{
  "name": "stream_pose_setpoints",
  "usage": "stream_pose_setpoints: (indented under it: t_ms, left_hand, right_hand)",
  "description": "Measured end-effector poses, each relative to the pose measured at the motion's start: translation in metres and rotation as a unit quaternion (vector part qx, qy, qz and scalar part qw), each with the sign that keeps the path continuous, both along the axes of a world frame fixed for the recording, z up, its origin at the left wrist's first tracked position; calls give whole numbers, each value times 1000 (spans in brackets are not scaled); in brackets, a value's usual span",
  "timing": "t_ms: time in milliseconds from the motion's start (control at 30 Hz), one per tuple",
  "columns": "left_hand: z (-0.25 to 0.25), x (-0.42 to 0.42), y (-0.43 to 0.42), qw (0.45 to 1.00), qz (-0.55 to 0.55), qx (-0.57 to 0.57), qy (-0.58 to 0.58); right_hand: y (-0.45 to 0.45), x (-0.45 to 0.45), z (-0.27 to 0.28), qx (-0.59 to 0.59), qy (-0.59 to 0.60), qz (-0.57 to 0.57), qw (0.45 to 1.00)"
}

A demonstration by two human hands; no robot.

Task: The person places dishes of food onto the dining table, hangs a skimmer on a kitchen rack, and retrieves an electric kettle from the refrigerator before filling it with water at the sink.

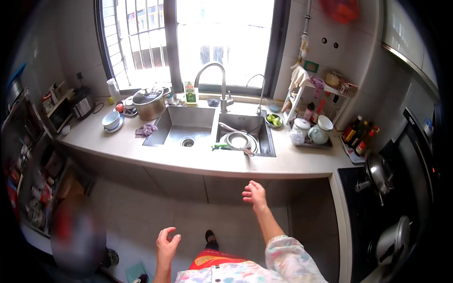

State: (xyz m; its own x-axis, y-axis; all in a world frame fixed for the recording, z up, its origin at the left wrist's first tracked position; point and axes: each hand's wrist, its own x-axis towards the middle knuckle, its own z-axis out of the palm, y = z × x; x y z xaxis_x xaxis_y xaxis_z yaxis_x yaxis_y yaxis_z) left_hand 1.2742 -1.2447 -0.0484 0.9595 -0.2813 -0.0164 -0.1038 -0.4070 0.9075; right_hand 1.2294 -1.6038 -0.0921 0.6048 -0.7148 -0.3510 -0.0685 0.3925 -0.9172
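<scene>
head | 2 hands (255,194) (167,243), both loosely spread | 1 sink (214,129), 2 basins (186,126) (245,123) | 2 faucets (224,87) (259,109)

A double-basin sink (175,131) sits in the counter (188,161) below the window (224,42), its faucet (223,82) behind the basins; dishes (237,140) lie in the right one. To the sink's left I see a cloth (146,130) at the edge, a lidded pot (150,108) behind it, and bowls (111,119) on a plate (118,128) farther left. To the right, a teapot (319,137) stands on a tray (311,144), with bottles (357,137) beyond, beside the cooktop (350,207). The right hand (255,194) and left hand (167,243) are before the counter.
</scene>
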Motion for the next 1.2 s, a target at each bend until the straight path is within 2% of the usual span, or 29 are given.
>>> stream_pose_setpoints:
  t_ms: [67, 167, 333, 400, 533, 633, 667, 700, 733, 767, 833, 900, 933, 1033, 1100, 1200]
  left_hand:
    - [-4, 41, -25, 1000, -22, -16, 13]
    - [4, 96, -61, 999, -41, -31, 15]
    - [14, 178, -117, 994, -106, -7, 7]
    - [17, 197, -139, 991, -134, -17, 18]
    - [10, 223, -171, 984, -159, -54, 63]
    - [0, 233, -182, 985, -167, -27, 47]
    - [-1, 235, -185, 986, -162, -9, 46]
    - [3, 237, -191, 987, -149, -15, 60]
    - [9, 238, -195, 987, -138, -17, 74]
    - [15, 239, -197, 987, -130, -16, 89]
    - [20, 246, -203, 988, -126, 2, 86]
    - [15, 253, -203, 991, -110, 11, 79]
    - [10, 256, -203, 992, -104, 0, 71]
    - [23, 263, -194, 996, -67, -9, 63]
    - [16, 268, -181, 996, -37, -15, 75]
    - [4, 282, -162, 998, -13, -17, 63]
  right_hand:
    - [-34, 37, -1, 3, -21, -53, 998]
    - [-93, 87, -9, 151, -73, -133, 977]
    - [-151, 135, -35, 346, -122, -56, 929]
    - [-159, 138, -50, 274, -128, -31, 953]
    - [-102, 125, 14, 58, -82, -36, 994]
    - [-58, 128, 45, -59, -52, 3, 997]
    - [-58, 134, 24, -172, 6, 38, 984]
    - [-58, 144, 4, -284, 57, 71, 955]
    - [-48, 158, 14, -383, 86, 115, 913]
    - [-27, 175, 55, -411, 137, 174, 885]
    - [-7, 196, 37, -523, 209, 284, 776]
    - [5, 210, 47, -619, 209, 339, 677]
    - [4, 215, 35, -667, 177, 335, 642]
    - [-19, 235, -26, -575, 78, 302, 756]
    - [-16, 245, 2, -541, 156, 349, 749]
    - [-7, 252, -9, -568, 264, 368, 687]
